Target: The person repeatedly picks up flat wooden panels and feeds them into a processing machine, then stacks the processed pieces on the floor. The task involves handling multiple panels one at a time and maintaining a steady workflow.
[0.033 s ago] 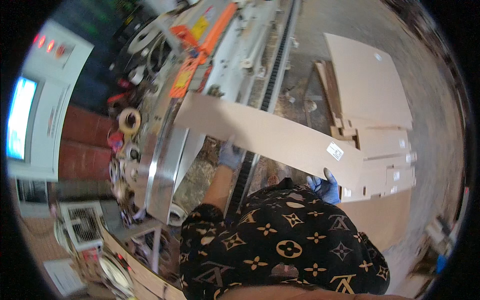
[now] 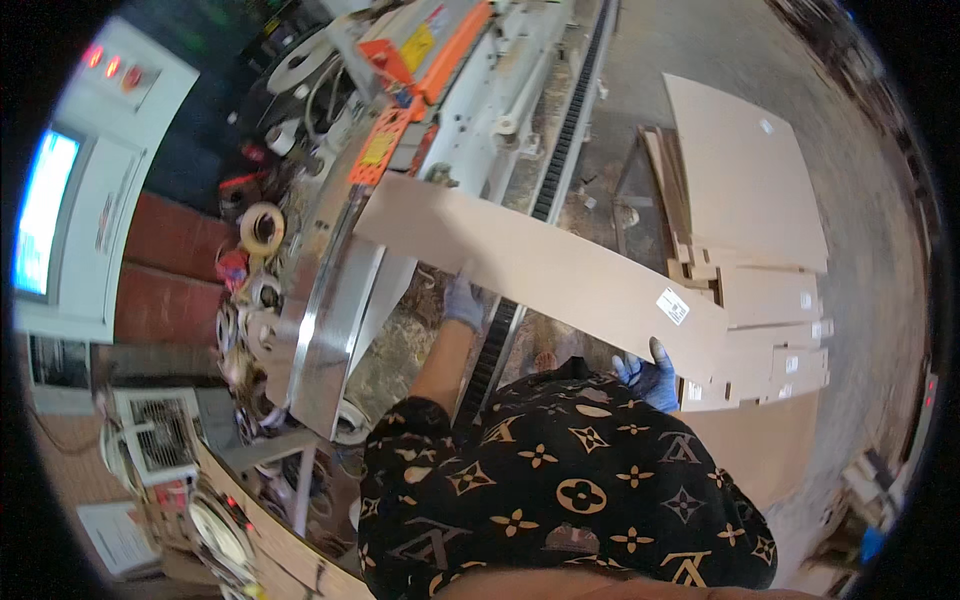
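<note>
A long, narrow beige board with a white label near its right end stretches across the middle of the head view. Its far left end lies at the metal edge of the machine, by the orange guard. My left hand, in a grey-blue glove, holds the board's near edge left of its middle; part of its fingers is hidden. Toward the right end, my right hand, gloved in blue, grips the same near edge. Its thumb is up at the edge and the other fingers are partly hidden.
The machine has an orange guard and a black conveyor track. Stacked labelled boards stand on the right. Rolls of edging tape crowd the left side, beside a control cabinet with a lit screen.
The whole view has shifted slightly, with the machine a little lower and farther right. Both hands keep their hold on the board; its place against the machine looks nearly the same.
</note>
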`<state>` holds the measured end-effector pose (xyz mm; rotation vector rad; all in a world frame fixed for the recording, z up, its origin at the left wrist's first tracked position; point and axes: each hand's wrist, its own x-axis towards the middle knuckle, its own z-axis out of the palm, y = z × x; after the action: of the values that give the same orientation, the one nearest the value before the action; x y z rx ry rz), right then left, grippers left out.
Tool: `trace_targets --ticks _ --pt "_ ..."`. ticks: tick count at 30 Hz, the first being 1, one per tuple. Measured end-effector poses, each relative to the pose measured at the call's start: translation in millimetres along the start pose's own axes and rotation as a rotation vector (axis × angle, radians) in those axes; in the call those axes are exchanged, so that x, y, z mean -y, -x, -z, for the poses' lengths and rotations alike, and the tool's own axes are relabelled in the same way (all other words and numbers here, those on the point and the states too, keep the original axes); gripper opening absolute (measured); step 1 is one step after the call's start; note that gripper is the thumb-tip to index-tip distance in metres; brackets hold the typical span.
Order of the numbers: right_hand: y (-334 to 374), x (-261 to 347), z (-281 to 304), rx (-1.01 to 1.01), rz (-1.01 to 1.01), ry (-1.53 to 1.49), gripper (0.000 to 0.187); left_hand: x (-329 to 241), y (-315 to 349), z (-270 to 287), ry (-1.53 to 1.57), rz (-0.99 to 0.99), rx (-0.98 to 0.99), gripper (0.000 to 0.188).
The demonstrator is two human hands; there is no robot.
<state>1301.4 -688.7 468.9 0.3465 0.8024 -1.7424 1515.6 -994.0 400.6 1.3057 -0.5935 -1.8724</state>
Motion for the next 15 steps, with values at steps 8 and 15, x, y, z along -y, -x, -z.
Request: trace_targets --ticks 8,15 --pt "-58 8 -26 -0.012 -0.036 0.099 0.039 -27 -69 -40 0.299 0.013 -0.046 0.020" --pt "-98 42 -59 -0.082 -0.007 0.148 0.048 -32 -129 -57 0.398 -0.419 -0.230 0.037"
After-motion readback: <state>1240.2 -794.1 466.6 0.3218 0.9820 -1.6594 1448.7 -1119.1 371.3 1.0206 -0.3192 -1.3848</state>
